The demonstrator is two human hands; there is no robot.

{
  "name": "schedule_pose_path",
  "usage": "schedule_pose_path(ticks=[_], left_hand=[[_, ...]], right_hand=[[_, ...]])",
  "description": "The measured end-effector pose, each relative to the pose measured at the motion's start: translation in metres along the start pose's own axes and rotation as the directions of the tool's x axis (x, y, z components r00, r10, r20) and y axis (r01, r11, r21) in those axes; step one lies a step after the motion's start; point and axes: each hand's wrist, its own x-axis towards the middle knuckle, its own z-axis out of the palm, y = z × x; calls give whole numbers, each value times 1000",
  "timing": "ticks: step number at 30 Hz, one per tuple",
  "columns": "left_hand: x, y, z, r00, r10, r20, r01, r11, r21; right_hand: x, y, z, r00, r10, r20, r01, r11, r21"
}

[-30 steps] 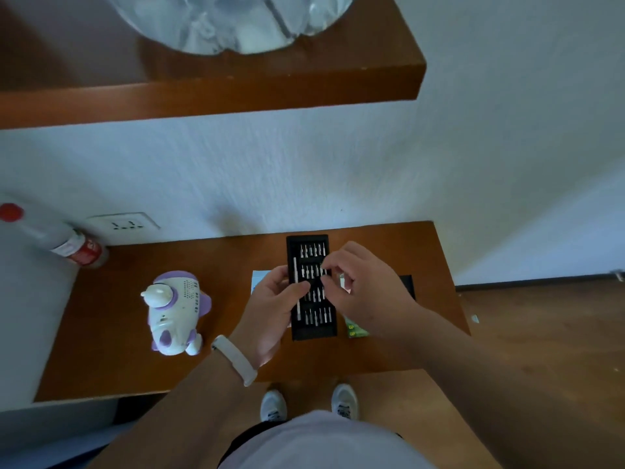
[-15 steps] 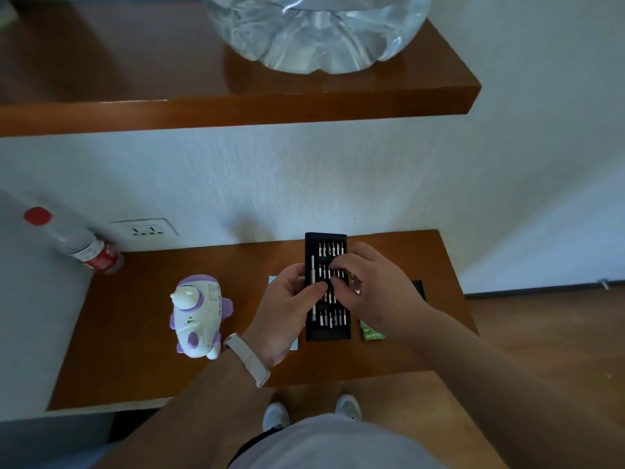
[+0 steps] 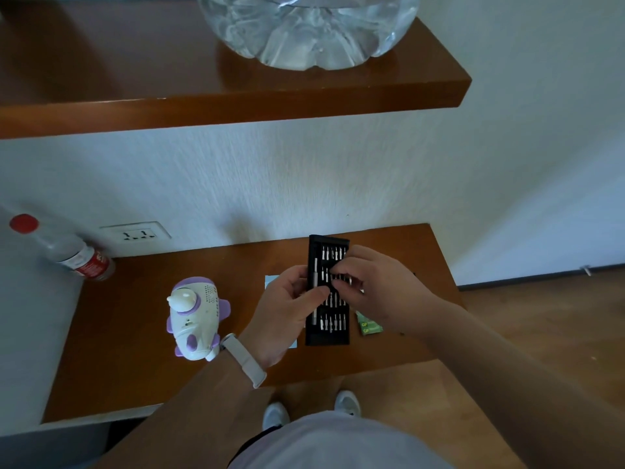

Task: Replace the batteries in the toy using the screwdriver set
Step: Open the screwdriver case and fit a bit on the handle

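Observation:
A black screwdriver set tray lies on the wooden shelf, with rows of silver bits and a slim silver driver handle along its left side. My left hand grips the tray's left edge, thumb over the handle. My right hand hovers over the middle rows, its fingertips pinching at a bit. The white and purple toy lies on the shelf to the left, apart from both hands. A green battery pack lies right of the tray, partly under my right wrist.
A plastic bottle with a red cap leans in the back left corner by a wall socket. A light blue sheet lies under my left hand. An upper shelf holds a large clear water jug.
My head has tilted, so the scene sits lower and right in the frame. My right fingers have moved down from the top rows of bits to the middle rows. Left hand keeps its grip.

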Motion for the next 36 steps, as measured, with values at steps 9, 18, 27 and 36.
schedule_pose_path(ticks=[9,18,27,36], left_hand=[[0,5,2,1000,-7,24,7,1000,-9],[-2,2,6,999,-30,12,30,999,-11],[-1,3,14,999,-38,13,38,999,-31],[-4,-5,16,998,-69,12,70,996,-60]], right_hand=[[2,4,-5,999,-50,-9,50,998,-43],[2,10,3,988,-149,-36,145,984,-103],[0,18,2,977,-199,-78,188,974,-129],[-5,26,-1,992,-106,63,106,994,-4]])
